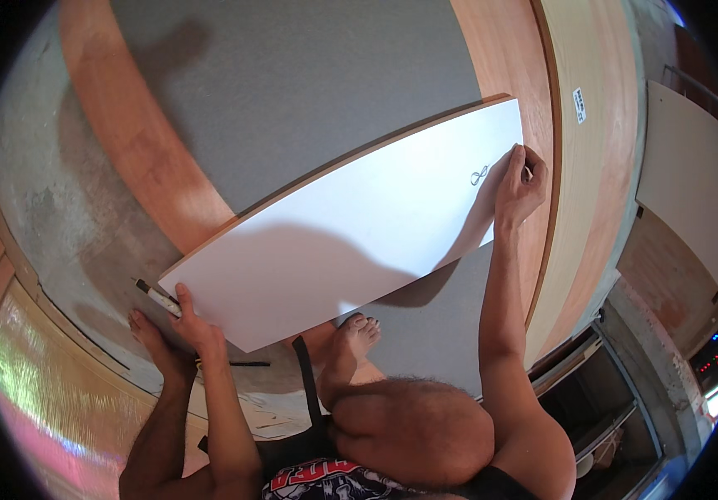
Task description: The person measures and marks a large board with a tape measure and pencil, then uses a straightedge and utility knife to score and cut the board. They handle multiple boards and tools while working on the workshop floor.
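White board (351,225): a long panel with a brown edge, lying slantwise across a grey sheet (317,92) and the orange-brown wood strips (155,154) that flank it; nearer end at lower left, farther end at upper right. Whether it rests flat on them or is held slightly above, cannot tell. Left hand (199,332): at the lower-left end of the board, fingers closed around a pen-like tool (159,297) with a white barrel and dark end, which points up and left; one finger lies against the board's end. Right hand (519,192): at the upper-right end, thumb and fingers drawn narrow, pinching the board's edge. A small handwritten mark (479,175) sits on the white face just left of this hand. Shadows fall over the board's lower left and beside the right forearm. Person's left foot (152,335) is below the left hand; right foot (359,332) is close to the board's near edge. Pale wooden panel (596,183) at right bears a white label (579,106).
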Motion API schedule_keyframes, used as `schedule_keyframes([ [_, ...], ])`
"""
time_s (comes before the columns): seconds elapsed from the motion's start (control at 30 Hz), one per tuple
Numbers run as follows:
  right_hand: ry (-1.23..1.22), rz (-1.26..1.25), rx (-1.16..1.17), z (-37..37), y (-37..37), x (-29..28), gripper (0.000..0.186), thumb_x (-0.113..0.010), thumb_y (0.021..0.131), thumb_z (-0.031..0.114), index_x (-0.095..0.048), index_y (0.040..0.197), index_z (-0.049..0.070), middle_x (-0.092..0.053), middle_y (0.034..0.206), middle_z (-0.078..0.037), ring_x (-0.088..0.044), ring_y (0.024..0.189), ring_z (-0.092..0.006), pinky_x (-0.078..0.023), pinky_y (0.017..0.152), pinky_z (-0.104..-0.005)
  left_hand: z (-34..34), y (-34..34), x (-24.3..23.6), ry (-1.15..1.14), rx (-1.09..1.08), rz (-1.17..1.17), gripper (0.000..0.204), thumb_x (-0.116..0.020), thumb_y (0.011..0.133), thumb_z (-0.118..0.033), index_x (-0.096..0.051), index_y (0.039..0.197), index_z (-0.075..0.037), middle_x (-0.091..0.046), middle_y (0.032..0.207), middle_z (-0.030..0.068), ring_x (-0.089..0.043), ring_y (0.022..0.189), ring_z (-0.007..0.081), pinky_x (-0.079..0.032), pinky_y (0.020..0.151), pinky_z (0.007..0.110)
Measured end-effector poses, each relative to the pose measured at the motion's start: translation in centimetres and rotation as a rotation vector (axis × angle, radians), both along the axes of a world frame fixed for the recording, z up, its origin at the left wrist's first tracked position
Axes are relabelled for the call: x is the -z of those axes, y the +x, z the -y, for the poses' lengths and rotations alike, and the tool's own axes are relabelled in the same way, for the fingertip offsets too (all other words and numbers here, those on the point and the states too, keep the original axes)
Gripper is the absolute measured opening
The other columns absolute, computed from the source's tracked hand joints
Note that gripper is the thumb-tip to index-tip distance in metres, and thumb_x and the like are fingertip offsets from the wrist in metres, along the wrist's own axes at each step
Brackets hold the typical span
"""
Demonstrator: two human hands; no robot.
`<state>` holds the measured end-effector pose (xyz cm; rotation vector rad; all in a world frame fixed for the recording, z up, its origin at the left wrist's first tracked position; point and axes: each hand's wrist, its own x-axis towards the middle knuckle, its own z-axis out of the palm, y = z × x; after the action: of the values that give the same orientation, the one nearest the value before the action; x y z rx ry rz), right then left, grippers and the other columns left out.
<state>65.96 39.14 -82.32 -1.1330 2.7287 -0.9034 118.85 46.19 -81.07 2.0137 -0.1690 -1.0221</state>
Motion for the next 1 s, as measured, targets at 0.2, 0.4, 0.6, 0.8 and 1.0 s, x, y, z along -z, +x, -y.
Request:
schedule_keyframes([
  [0.2,0.052,0.009,0.011,0.8,-1.1,-0.4,0.039,-0.068,0.099,0.035,-0.075,0.104,-0.002,-0.074,0.093,-0.015,-0.069,0.084,-0.0231,-0.056,0.078,-0.0381,0.0,0.0,-0.1,0.014,0.018,-0.003,0.063,-0.075,0.095,-0.031,-0.049,0.141,0.005,-0.059,0.134,0.0159,-0.06,0.115,0.0248,-0.051,0.097,0.038],
  [0.4,0.191,0.157,0.036,1.7,-2.8,-1.3,0.05,-0.067,0.098,0.044,-0.074,0.107,-0.005,-0.073,0.089,-0.016,-0.068,0.083,-0.0214,-0.054,0.073,-0.0353,0.0,0.1,-0.2,0.02,0.018,-0.037,0.064,-0.074,0.096,-0.032,-0.049,0.141,0.004,-0.059,0.133,0.0154,-0.061,0.114,0.0245,-0.051,0.097,0.038],
  [0.6,0.221,0.234,0.038,1.8,-3.7,-1.2,0.055,-0.066,0.098,0.048,-0.073,0.111,-0.005,-0.072,0.089,-0.016,-0.067,0.083,-0.022,-0.054,0.074,-0.0357,0.1,0.2,-0.3,0.034,0.019,-0.035,0.065,-0.075,0.095,-0.033,-0.048,0.141,0.004,-0.058,0.134,0.0153,-0.06,0.114,0.0246,-0.051,0.097,0.039],
  [0.8,0.281,0.355,0.043,1.9,-5.2,-1.1,0.055,-0.067,0.098,0.048,-0.071,0.116,-0.004,-0.072,0.096,-0.015,-0.065,0.089,-0.0207,-0.052,0.078,-0.0347,0.3,-0.1,-0.5,0.028,0.021,-0.04,0.066,-0.074,0.095,-0.033,-0.047,0.142,0.004,-0.058,0.134,0.0155,-0.06,0.115,0.0252,-0.051,0.097,0.039],
  [1.0,0.262,0.414,0.072,1.8,-5.4,-0.9,0.051,-0.069,0.098,0.045,-0.071,0.116,-0.003,-0.071,0.096,-0.011,-0.062,0.089,-0.0174,-0.05,0.08,-0.0334,0.1,0.0,-0.4,0.033,0.032,-0.049,0.066,-0.073,0.096,-0.034,-0.046,0.143,0.004,-0.057,0.135,0.0152,-0.06,0.116,0.0252,-0.051,0.098,0.039],
])
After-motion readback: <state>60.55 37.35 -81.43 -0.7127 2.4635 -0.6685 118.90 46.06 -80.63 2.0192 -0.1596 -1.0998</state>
